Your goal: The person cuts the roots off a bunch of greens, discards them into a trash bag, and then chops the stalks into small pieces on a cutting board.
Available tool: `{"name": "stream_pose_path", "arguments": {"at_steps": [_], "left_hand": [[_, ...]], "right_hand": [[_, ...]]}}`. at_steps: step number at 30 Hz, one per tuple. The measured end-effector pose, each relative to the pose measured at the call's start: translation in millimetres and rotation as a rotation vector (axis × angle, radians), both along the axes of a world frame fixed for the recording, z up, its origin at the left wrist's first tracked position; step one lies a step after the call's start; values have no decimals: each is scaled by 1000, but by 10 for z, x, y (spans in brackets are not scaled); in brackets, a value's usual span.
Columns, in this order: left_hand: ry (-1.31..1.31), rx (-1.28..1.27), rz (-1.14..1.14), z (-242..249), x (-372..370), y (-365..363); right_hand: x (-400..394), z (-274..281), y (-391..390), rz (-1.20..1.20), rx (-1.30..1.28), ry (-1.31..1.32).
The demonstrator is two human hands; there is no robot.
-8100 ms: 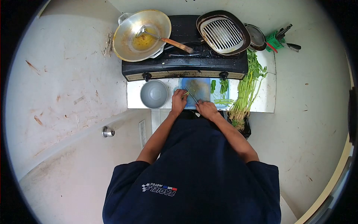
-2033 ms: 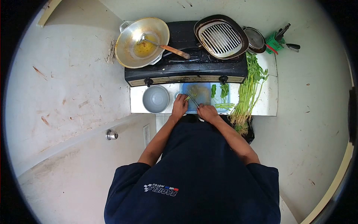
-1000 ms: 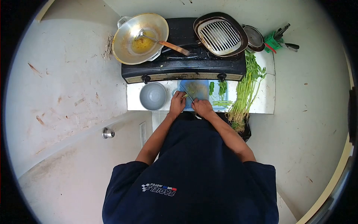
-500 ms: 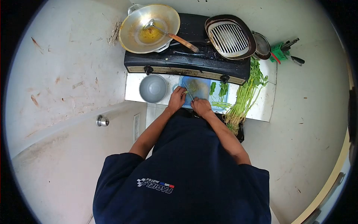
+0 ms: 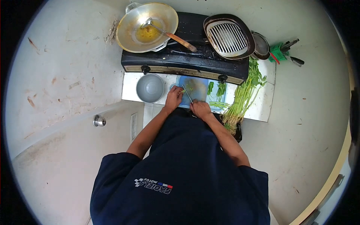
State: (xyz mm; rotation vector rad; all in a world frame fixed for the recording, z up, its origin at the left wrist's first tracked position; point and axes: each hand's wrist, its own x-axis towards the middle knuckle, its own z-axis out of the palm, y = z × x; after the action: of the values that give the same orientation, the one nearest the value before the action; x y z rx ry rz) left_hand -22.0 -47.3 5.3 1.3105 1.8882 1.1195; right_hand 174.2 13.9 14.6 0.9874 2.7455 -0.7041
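Green stalk [image 5: 183, 91] pinned by left hand [image 5: 173, 98]; right hand [image 5: 201, 109] closed around knife [image 5: 187, 95].

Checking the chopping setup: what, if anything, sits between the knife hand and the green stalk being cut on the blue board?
Nothing visible does. The right hand holds the knife, whose blade reaches straight to the green stalk pinned by the left hand on the blue board. The grey bowl sits off to the left, clear of both.
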Motion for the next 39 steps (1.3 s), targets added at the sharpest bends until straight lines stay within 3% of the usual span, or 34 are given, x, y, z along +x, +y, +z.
{"name": "stream_pose_path", "arguments": {"at_steps": [10,20,31,39], "left_hand": [[83,11,5,-7,35,-8],[67,-14,-6,33,37,-19],[12,-48,12,-9,9,-21],[-29,9,-19,5,-8,-19]], "right_hand": [[271,128,-19,-6,-38,-27],[-46,143,54,-63,-70,-52],[209,273,-10,-111,-132,-120],[139,205,-78,-157,-89,-24]]}}
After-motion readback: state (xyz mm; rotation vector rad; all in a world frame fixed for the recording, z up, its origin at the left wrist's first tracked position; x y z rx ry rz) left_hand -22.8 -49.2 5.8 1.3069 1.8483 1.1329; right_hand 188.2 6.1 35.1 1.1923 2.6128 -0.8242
